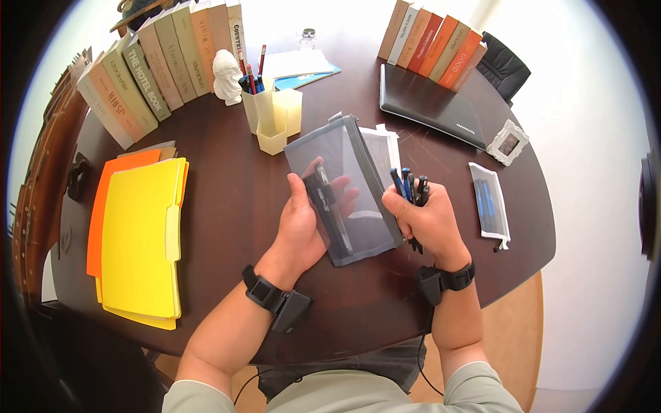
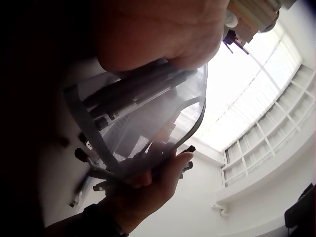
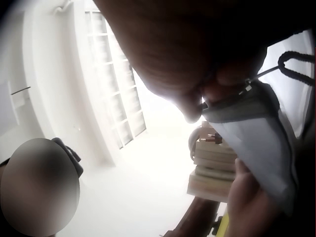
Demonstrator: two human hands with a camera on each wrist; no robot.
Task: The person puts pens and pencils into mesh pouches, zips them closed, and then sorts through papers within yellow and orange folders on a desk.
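My left hand holds a grey mesh pouch by its left side, thumb up at the edge and fingers showing through the mesh. Dark pens lie inside along that side. At the pouch's right edge, my right hand grips a bunch of blue and black pens, their ends sticking out above and below the fist. In the left wrist view the pouch hangs between the left hand and the right hand. The right wrist view shows its dark zipper edge by the right fingers.
A white-edged pouch lies behind the grey one. Another, with blue pens, lies right. Yellow folders are left; a pen holder, bust and books stand behind. A laptop and frame are back right.
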